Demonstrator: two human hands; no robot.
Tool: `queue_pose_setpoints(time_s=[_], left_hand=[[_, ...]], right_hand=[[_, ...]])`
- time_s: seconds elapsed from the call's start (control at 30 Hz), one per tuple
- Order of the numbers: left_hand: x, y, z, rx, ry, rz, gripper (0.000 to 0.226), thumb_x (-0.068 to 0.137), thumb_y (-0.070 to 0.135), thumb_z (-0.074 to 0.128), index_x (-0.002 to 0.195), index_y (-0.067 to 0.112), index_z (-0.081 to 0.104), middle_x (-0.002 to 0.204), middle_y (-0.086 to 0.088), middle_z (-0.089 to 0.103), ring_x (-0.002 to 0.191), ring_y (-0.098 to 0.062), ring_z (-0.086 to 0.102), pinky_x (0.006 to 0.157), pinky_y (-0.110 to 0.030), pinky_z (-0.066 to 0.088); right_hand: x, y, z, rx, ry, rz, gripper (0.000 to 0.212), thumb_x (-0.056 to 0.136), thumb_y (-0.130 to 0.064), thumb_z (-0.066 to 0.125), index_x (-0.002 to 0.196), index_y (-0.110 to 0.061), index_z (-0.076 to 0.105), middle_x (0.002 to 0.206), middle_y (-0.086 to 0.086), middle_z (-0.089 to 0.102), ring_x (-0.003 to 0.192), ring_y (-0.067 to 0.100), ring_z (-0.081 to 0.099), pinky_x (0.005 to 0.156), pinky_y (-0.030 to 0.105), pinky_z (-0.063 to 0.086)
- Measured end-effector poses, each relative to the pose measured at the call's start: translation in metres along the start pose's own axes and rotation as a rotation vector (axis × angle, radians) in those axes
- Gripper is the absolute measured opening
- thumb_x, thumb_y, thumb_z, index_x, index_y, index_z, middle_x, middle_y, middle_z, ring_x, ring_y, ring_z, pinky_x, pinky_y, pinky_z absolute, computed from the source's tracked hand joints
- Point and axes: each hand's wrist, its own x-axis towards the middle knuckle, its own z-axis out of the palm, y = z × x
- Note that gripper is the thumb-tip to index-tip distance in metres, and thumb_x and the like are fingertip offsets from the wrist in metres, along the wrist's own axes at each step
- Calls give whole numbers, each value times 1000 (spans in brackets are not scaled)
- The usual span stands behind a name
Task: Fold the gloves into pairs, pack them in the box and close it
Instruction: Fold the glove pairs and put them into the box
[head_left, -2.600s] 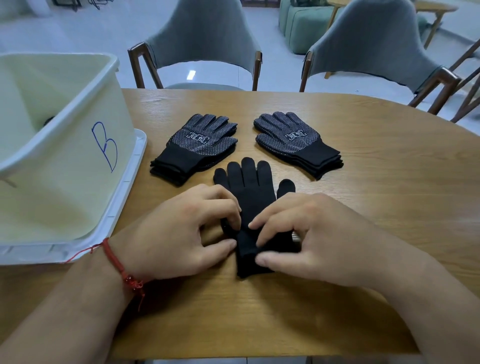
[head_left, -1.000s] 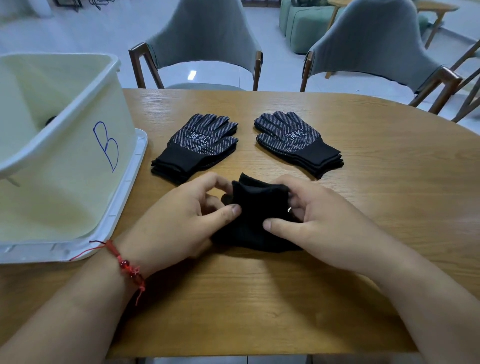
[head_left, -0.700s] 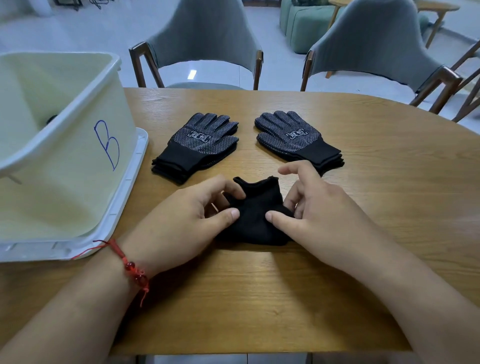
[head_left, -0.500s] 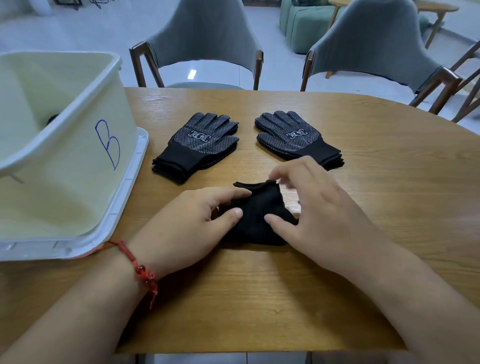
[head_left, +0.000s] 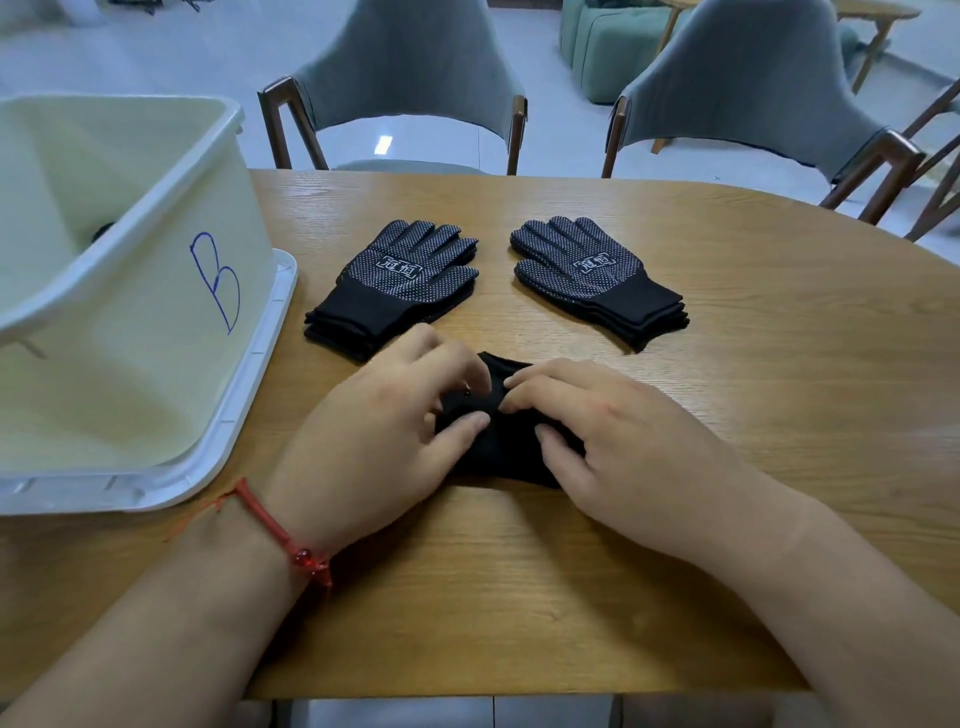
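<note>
L hand (head_left: 384, 441) & R hand (head_left: 623, 447) pinch folded black glove pair (head_left: 506, 452) on tabletop (head_left: 779, 374). Behind it: left glove stack (head_left: 400, 283), right glove stack (head_left: 597, 275), apart. White box (head_left: 156, 322) marked B far left.

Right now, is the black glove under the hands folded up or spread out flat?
Folded. The black glove is a short bundle with no long tips sticking out; left hand and right hand pinch it.

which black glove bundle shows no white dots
The folded plain black fabric glove bundle pinched by the left hand and right hand; the left dotted glove stack and right dotted glove stack behind it lie flat, dots up.
</note>
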Motion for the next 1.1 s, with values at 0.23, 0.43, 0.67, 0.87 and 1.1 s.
queue_pose_setpoints(time_s=[0.23,0.43,0.67,0.87,1.1], left_hand=[[0,-6,-5,185,-144,304,25,98,48,66,113,29,71,121,15,62,120,-12,56,99,-41,50],[2,2,-2,233,23,361,24,108,33,55,113,14,70,112,1,69,102,-23,66,87,-45,54],[-2,5,-5,-130,105,72,18,99,38,72,113,27,73,99,14,74,91,-9,71,81,-34,55],[-1,13,-12,-618,134,-166,14,98,30,73,106,18,75,88,-3,77,73,-19,72,68,-39,57],[-3,24,-11,-916,-145,-340,31,94,10,70,124,16,72,96,-2,80,78,-9,75,62,-19,55]], right_hand=[[-3,-10,-13,40,-21,25,24,106,-34,50,119,-32,70,130,-17,68,123,3,58,98,30,46],[-2,-12,-8,-15,27,33,36,97,-61,55,115,-33,69,107,-16,73,97,8,66,81,39,54],[0,-4,-12,368,97,145,10,102,-35,70,101,-30,79,72,-8,68,66,12,63,57,26,41],[2,-10,-23,936,122,351,10,87,-25,86,96,-22,82,86,8,80,76,29,74,73,43,56],[4,-10,-25,1094,172,431,18,73,-24,89,90,-20,83,83,6,78,77,17,73,69,26,55]])
